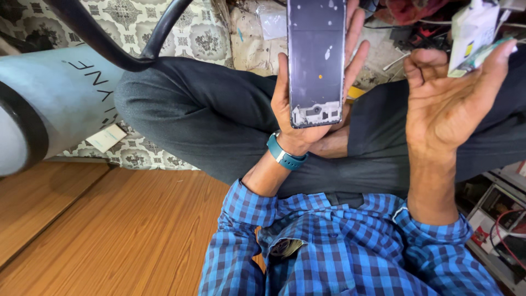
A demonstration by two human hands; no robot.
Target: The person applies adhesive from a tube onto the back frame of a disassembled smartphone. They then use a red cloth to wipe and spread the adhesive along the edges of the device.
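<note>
Upright in the palm at twelve o'clock, a grey-violet phone frame (316, 60), speckled white, bare at its lower end; at two o'clock, a small white-green part (474, 34), pinched.

- Wood-grain floor (109, 230), warm brown, lower left.
- Patterned mat (186, 33) w/ grey-beige floral tiles, upper left.
- Pale blue cylinder (60, 98) lying on mat, black tube (109, 44) curving across it.
- White card (106, 137) nr cylinder.
- Cluttered shelf (501, 219) w/ wires, right edge.
- Even daylight-ish lighting.

A grey cylinder (49, 104) lies on patterned cloth (192, 33); wooden floor (109, 230) below; a white card (107, 137) beside it.
</note>
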